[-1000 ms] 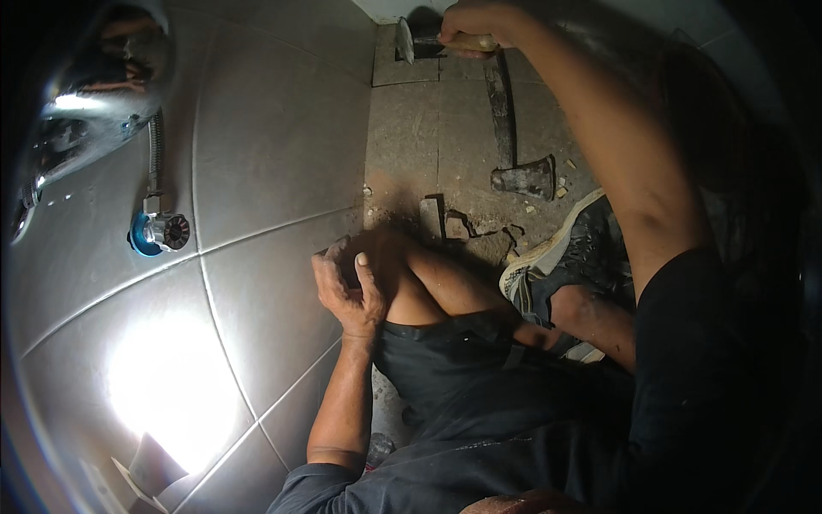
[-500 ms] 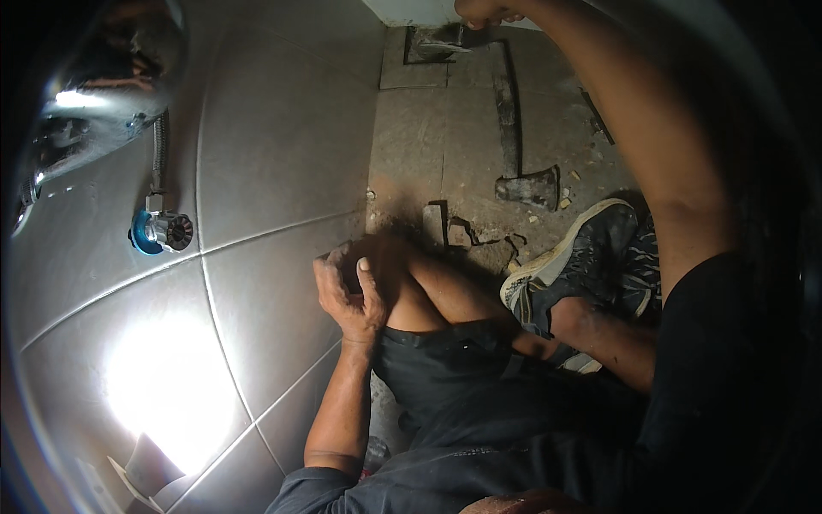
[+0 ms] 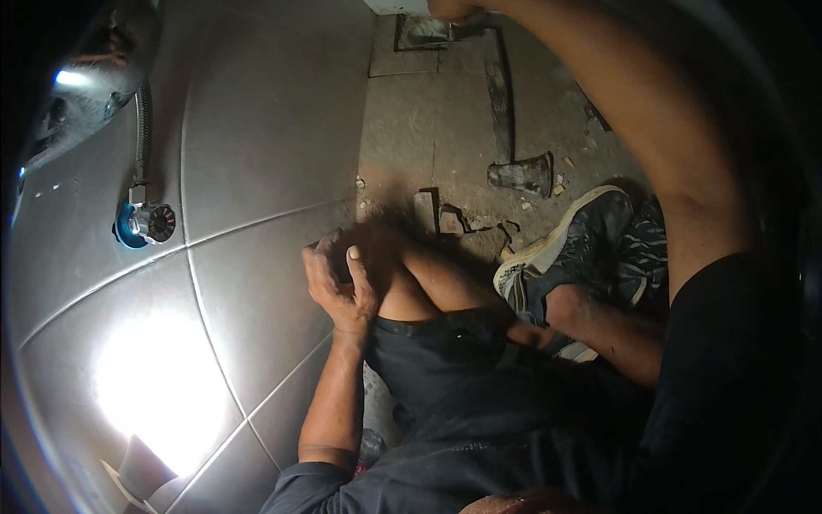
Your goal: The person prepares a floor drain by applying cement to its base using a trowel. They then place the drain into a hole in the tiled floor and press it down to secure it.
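My left hand (image 3: 342, 283) rests beside my bent knee (image 3: 398, 274), thumb raised apart from the curved fingers. Nothing is plainly in it, though the fingertips are in shadow. My right arm reaches far forward, and my right hand (image 3: 458, 10) is closed at the top edge, partly cut off. Beneath it lies a square recess (image 3: 423, 34) in the floor with a pale, shiny piece inside. What the right fingers hold, if anything, I cannot make out. An axe (image 3: 522, 175) lies on the floor, its dusty handle running up toward the right hand.
Broken tile pieces (image 3: 449, 221) and rubble lie beyond my knee. My shoe (image 3: 591, 227) stands to their right. Along the left, a tiled wall (image 3: 265, 128) carries a chrome valve (image 3: 152, 223) with a blue ring and a braided hose (image 3: 144, 128). A bright light (image 3: 158, 390) glares at lower left.
The whole view has shifted slightly, so the scene sits a little further left and higher. My right hand has moved slightly left over the recess. The left hand keeps its pose.
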Available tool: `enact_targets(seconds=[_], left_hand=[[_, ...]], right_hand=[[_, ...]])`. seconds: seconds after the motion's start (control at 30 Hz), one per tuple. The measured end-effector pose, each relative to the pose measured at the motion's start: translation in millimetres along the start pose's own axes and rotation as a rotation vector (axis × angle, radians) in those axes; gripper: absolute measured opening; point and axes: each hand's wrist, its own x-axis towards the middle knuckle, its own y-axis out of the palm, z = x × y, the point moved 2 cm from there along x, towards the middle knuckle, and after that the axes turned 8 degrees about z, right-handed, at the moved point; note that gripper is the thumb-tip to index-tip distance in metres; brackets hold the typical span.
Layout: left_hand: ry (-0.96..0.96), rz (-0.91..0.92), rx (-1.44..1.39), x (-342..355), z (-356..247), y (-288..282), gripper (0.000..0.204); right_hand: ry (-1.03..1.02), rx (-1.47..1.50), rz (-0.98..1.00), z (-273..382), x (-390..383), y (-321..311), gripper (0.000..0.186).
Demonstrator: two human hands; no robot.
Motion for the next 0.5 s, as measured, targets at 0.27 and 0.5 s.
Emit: enact_targets(seconds=[0.27,0.5], left_hand=[[-0.036,0.019,0.002,-4,1,-1,0.024],[0.002,0.002,0.001,-4,6,-4,0.024]], right_hand=[[0.026,0.022,-0.062,28,-30,-22,0.017],[0.194,0.252,-0.005,15,-119,-48,0.019]])
